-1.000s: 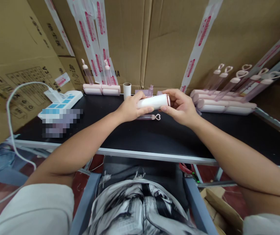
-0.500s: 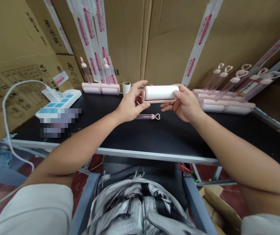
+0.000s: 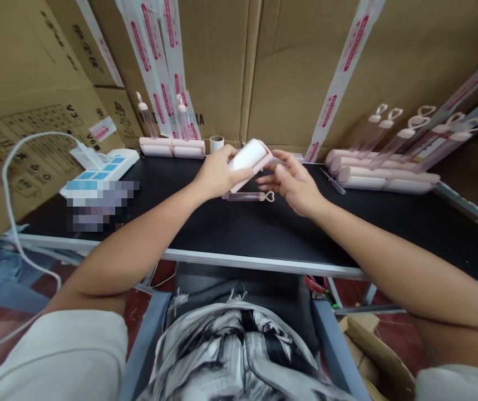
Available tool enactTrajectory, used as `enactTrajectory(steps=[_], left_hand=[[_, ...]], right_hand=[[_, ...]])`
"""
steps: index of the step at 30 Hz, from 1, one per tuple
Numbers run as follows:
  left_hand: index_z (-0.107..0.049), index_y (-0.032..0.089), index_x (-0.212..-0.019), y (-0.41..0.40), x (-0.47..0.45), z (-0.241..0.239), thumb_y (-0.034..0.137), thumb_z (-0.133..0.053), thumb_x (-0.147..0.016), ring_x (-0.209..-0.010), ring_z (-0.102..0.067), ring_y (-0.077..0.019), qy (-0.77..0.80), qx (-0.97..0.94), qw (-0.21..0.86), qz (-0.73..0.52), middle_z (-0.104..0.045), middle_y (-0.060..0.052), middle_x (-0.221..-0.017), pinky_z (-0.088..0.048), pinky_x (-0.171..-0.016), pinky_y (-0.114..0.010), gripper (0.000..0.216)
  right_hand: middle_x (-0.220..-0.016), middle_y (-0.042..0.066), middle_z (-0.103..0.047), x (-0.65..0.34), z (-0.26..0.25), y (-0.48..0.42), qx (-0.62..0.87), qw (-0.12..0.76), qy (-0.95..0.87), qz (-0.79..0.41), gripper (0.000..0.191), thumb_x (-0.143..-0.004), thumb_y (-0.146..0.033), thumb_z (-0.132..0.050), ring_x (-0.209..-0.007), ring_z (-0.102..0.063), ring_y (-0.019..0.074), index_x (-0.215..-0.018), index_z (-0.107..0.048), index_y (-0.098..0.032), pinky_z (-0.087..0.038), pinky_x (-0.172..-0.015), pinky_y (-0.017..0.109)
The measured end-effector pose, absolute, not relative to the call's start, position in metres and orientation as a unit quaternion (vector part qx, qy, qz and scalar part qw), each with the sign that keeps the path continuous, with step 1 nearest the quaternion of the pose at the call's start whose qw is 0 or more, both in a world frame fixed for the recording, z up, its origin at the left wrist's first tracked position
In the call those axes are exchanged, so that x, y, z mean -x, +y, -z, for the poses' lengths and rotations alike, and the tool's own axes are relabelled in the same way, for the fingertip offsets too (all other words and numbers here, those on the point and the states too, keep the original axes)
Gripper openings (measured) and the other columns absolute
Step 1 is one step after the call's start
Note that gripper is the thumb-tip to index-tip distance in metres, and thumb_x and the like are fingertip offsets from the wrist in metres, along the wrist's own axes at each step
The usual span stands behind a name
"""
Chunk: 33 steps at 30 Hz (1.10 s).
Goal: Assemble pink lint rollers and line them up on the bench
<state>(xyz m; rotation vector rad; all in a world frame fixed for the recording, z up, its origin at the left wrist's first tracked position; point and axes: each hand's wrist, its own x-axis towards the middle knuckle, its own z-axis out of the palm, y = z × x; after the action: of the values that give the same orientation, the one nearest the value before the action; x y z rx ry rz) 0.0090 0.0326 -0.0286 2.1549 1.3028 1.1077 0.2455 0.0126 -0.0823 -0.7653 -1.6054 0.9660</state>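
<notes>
My left hand (image 3: pixel 217 177) is closed around a lint roller (image 3: pixel 247 157) with a white sheet roll and a pale pink cover. The roller is tilted, its right end raised and turned away from me. My right hand (image 3: pixel 296 184) is beside that end, fingers spread; whether a fingertip touches it I cannot tell. Beneath them, a clear pinkish handle with a heart-shaped loop (image 3: pixel 247 196) lies flat on the black table (image 3: pixel 239 236). A white cardboard tube (image 3: pixel 216 143) stands upright behind my left hand.
Several pink lint rollers with upright handles (image 3: pixel 389 177) are grouped at the right. Pink rollers (image 3: pixel 172 147) also lie at the back left. A white power strip (image 3: pixel 103 171) with a cable sits on the left. Cardboard boxes (image 3: pixel 297 67) wall the back.
The lint roller has gone from level to slanted and shifted slightly left in my left hand. My right hand has let go of its end and its fingers have spread.
</notes>
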Motion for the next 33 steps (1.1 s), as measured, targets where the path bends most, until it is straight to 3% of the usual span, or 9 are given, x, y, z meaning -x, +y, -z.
enactTrajectory(steps=[2,4,6,9,14,21,26,33], left_hand=[[-0.065,0.016,-0.109,0.039,-0.005,0.026,0.046,-0.08,-0.075,-0.093,-0.072,-0.0254,0.454,-0.718,0.293,-0.439,-0.076,-0.007,-0.102,-0.058,-0.084,-0.038,0.047],[-0.062,0.017,-0.115,0.044,-0.002,0.025,0.045,-0.077,-0.076,-0.087,-0.073,-0.0249,0.414,-0.666,0.425,-0.452,-0.075,-0.007,-0.1,-0.058,-0.075,-0.037,0.05],[-0.063,0.016,-0.12,0.046,0.0,0.025,0.045,-0.079,-0.076,-0.084,-0.074,-0.0247,0.381,-0.634,0.513,-0.436,-0.077,-0.008,-0.099,-0.057,-0.068,-0.033,0.055],[-0.068,0.014,-0.119,0.047,0.001,0.026,0.046,-0.09,-0.07,-0.086,-0.076,-0.0229,0.356,-0.632,0.542,-0.424,-0.08,-0.011,-0.101,-0.055,-0.066,-0.027,0.063],[-0.07,0.014,-0.109,0.056,0.005,0.027,0.048,-0.1,-0.06,-0.088,-0.077,-0.0217,0.339,-0.626,0.517,-0.475,-0.081,-0.009,-0.101,-0.061,-0.073,-0.028,0.067],[-0.069,0.014,-0.103,0.068,0.018,0.024,0.039,-0.09,-0.061,-0.078,-0.075,-0.0206,0.324,-0.6,0.526,-0.509,-0.076,-0.004,-0.089,-0.066,-0.074,-0.035,0.053],[-0.066,0.013,-0.103,0.057,0.014,0.023,0.032,-0.088,-0.062,-0.077,-0.077,-0.0222,0.287,-0.609,0.565,-0.476,-0.076,-0.005,-0.086,-0.068,-0.079,-0.039,0.051],[-0.069,0.013,-0.106,0.057,0.012,0.025,0.032,-0.092,-0.059,-0.078,-0.073,-0.0188,0.279,-0.623,0.572,-0.454,-0.075,-0.005,-0.089,-0.062,-0.075,-0.031,0.055]], right_hand=[[-0.14,0.013,-0.075,-0.245,0.089,0.015,0.357,0.459,-0.761,-0.286,0.067,-0.094,-0.071,-0.074,-0.117,-0.077,0.0307,-0.145,-0.061,-0.03,-0.066,-0.097,0.049],[-0.14,0.018,-0.076,-0.242,0.093,0.013,0.385,0.347,-0.84,-0.161,0.06,-0.097,-0.055,-0.075,-0.123,-0.073,0.0367,-0.146,-0.065,-0.022,-0.06,-0.105,0.056],[-0.135,0.02,-0.078,-0.237,0.095,0.01,0.403,0.25,-0.877,-0.079,0.054,-0.099,-0.04,-0.074,-0.12,-0.071,0.0384,-0.147,-0.068,-0.017,-0.054,-0.11,0.06],[-0.123,0.019,-0.079,-0.233,0.095,0.008,0.422,0.192,-0.886,-0.034,0.043,-0.1,-0.032,-0.072,-0.109,-0.071,0.0362,-0.14,-0.073,-0.015,-0.053,-0.105,0.056],[-0.106,0.014,-0.076,-0.247,0.085,0.01,0.379,0.27,-0.884,-0.041,0.025,-0.103,-0.028,-0.06,-0.092,-0.07,0.0278,-0.119,-0.076,-0.017,-0.056,-0.089,0.043],[-0.093,0.007,-0.077,-0.261,0.058,-0.006,0.355,0.441,-0.824,0.009,0.033,-0.107,-0.044,-0.056,-0.079,-0.065,0.0238,-0.121,-0.078,-0.023,-0.054,-0.08,0.039],[-0.089,0.007,-0.077,-0.258,0.054,-0.012,0.342,0.45,-0.824,0.036,0.039,-0.108,-0.051,-0.057,-0.074,-0.065,0.0222,-0.121,-0.081,-0.023,-0.054,-0.077,0.038],[-0.095,0.01,-0.08,-0.259,0.055,-0.01,0.347,0.429,-0.833,0.038,0.044,-0.109,-0.055,-0.055,-0.077,-0.069,0.0233,-0.121,-0.083,-0.023,-0.056,-0.079,0.039]])
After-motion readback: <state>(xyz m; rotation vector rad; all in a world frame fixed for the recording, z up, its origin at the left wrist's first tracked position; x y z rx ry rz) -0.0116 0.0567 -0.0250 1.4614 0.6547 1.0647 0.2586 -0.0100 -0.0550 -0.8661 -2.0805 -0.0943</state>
